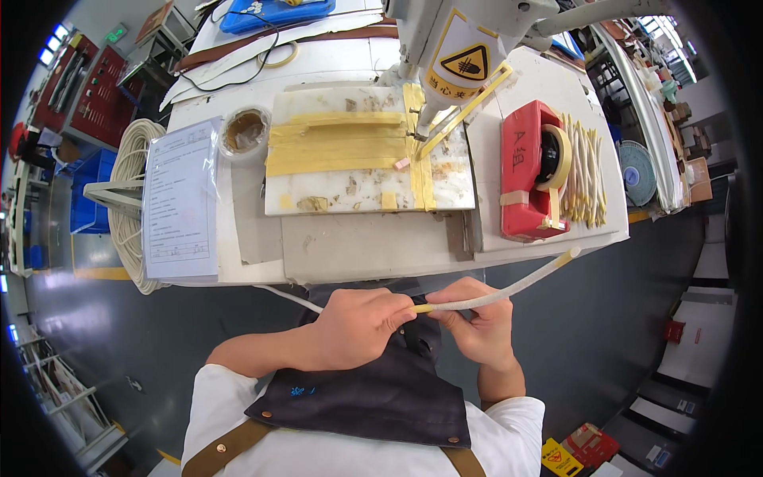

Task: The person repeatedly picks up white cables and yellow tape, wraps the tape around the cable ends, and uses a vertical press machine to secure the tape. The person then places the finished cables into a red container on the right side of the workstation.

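White cord crosswise (right tip tableward)

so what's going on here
Someone's left hand and right hand grip a pale cord with a yellow band showing between them, in front of the table. The cord's loose end sticks out past the right hand. On the table, a red tape dispenser stands beside short cords with yellow ends.

Off-white cord, seemingly yellow-banded
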Action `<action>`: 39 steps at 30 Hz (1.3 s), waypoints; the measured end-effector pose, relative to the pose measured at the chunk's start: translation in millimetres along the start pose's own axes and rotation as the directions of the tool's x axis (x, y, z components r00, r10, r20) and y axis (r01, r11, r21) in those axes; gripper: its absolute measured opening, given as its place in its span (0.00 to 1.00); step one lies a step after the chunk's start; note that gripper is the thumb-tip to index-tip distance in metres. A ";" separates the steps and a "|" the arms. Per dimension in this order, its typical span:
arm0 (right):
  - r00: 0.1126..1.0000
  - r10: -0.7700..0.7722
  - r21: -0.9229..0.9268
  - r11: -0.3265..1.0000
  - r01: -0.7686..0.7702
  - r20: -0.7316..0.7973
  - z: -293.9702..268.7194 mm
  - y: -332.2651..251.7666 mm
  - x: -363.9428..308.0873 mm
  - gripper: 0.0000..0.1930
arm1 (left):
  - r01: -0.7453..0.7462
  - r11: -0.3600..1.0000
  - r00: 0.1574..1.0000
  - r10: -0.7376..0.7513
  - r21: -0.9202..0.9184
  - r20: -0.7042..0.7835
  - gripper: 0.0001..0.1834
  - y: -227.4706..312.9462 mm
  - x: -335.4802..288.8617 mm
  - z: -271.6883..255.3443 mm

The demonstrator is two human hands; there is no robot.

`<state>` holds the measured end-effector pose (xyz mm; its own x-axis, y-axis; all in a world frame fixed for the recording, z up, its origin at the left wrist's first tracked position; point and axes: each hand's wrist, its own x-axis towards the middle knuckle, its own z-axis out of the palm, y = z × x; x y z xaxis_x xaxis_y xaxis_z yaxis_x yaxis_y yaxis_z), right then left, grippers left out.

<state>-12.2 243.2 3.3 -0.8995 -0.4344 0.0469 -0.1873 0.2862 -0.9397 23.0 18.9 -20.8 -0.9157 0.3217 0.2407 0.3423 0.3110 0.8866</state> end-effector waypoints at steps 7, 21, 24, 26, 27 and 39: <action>0.943 -0.327 0.038 0.945 0.325 0.059 -8.1 14.0 10.6 0.06 | 0.718 0.215 0.694 -0.289 -0.662 0.659 0.15 -10.9 6.8 -11.1; 0.991 -0.021 0.386 0.920 0.070 -0.131 14.7 26.0 -3.3 0.16 | -0.294 0.891 0.897 0.382 0.346 -0.221 0.10 11.1 6.9 4.2; 0.997 -0.056 0.559 0.825 0.079 -0.060 22.5 29.0 4.6 0.12 | -0.299 0.876 0.906 0.385 0.378 -0.177 0.09 7.4 6.3 0.8; 1.000 -0.020 0.723 0.691 -0.002 0.021 26.9 30.2 7.9 0.11 | -0.163 0.980 0.973 0.179 0.118 -0.144 0.10 8.7 8.1 -3.7; 0.997 0.009 0.819 0.569 -0.071 0.080 31.8 25.3 11.0 0.11 | -0.009 0.995 0.997 0.001 -0.102 -0.074 0.10 13.2 9.4 -7.9; 0.983 0.160 0.743 0.668 -0.037 -0.094 -9.3 27.7 80.6 0.13 | 0.351 0.908 0.923 -0.377 -0.227 -0.080 0.14 -3.2 12.9 -28.4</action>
<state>-93.5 224.0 -15.8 -0.9510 -0.3007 -0.0722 0.2020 -0.4274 -0.8812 4.1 -3.4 -9.3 -0.9908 0.1084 -0.0807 -0.0587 0.1925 0.9795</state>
